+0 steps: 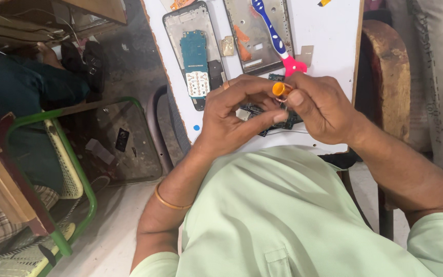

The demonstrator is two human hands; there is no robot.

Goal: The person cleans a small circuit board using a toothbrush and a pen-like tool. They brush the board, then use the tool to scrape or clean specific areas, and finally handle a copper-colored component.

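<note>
While left hand (232, 115) pinches circuit board (275, 120), right hand (319, 105) fingers grip orange-capped tool (280, 89), cap toward camera.

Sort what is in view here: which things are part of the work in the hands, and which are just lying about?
In hand:
- left hand steadying the dark circuit board
- right hand gripping the orange-handled tool over the board

Lying about:
- opened phone with blue board on the white table
- grey phone frame
- blue and pink toothbrush
- green chair frame on the floor

bare white board (329, 36) right of the toothbrush (275, 36); phone frames (193, 46) crowd its left.
</note>
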